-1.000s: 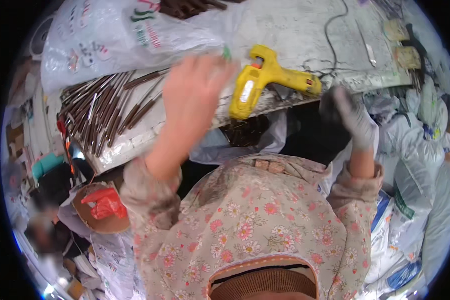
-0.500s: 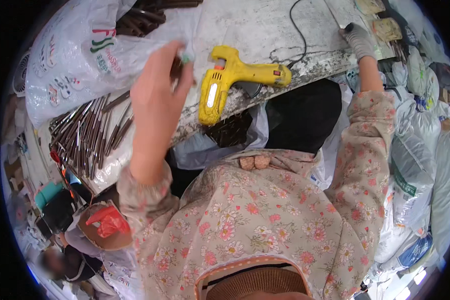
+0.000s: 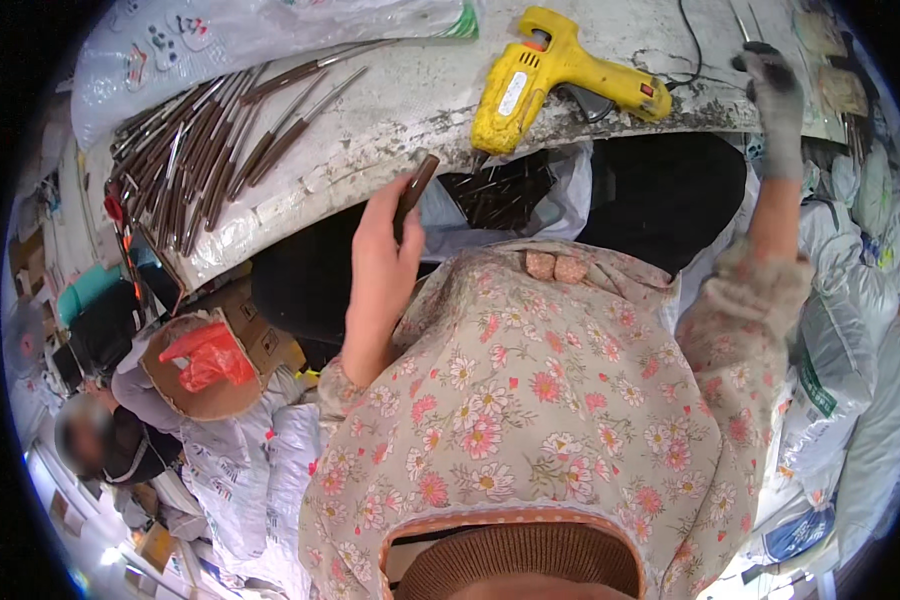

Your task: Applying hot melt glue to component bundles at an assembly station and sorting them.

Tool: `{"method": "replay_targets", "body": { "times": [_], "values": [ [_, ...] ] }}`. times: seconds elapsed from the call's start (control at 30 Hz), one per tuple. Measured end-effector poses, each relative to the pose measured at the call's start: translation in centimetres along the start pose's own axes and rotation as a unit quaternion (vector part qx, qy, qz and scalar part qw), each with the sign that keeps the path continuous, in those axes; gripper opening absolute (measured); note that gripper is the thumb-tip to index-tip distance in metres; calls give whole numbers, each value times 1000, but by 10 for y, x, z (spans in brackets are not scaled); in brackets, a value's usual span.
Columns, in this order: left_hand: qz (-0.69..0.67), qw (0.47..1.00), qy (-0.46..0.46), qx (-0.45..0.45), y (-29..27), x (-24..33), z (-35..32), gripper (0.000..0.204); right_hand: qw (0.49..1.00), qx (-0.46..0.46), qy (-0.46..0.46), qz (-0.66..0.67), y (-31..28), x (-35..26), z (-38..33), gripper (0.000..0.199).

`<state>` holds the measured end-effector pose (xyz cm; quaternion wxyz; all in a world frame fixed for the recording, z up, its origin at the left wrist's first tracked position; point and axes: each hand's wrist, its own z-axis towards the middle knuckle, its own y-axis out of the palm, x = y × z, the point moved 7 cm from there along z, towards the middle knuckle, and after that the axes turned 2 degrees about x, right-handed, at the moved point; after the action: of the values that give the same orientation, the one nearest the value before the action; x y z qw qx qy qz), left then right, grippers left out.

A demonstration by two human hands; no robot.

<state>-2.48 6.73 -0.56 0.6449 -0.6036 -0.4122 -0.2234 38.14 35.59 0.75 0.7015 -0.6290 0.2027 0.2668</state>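
My left hand, bare, is closed around a short dark brown handle, held upright and tilted just off the table's front edge. To its right a yellow hot glue gun lies on the worn table, nozzle toward me. At the far right my right hand, in a pale glove with dark fingertips, pinches at thin metal rods lying on the table. How many of these it grips is hard to make out. On the left lies a pile of brown-handled metal tools.
A white plastic bag covers the table's far left. A black cord runs back from the glue gun. Below the table edge an open bag holds dark pieces. Plastic sacks crowd the right; a person sits at lower left.
My left hand has come back from the plastic bag toward me, bringing the brown handle off the table's edge. My right hand stays at the table's far right. The view has shifted.
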Motion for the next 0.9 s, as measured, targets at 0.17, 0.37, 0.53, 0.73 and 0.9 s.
{"method": "replay_targets", "body": {
  "times": [0.17,0.37,0.53,0.73,0.9],
  "values": [
    [-158,974,-161,-27,29,-23,-12,25,967,-74,5,243,58,-131,-102,21],
    [-230,954,-154,-114,49,-11,-14,26,942,-110,-185,-258,98,-155,-106,75],
    [-230,954,-133,-137,58,-3,-10,23,935,-182,-112,-282,110,-143,-103,72],
    [-271,942,-154,-124,65,2,2,21,935,-157,-181,-260,107,-136,-99,66],
    [-283,941,-155,-101,62,5,-1,16,950,-159,-165,-213,106,-136,-99,60]
  ]
}}
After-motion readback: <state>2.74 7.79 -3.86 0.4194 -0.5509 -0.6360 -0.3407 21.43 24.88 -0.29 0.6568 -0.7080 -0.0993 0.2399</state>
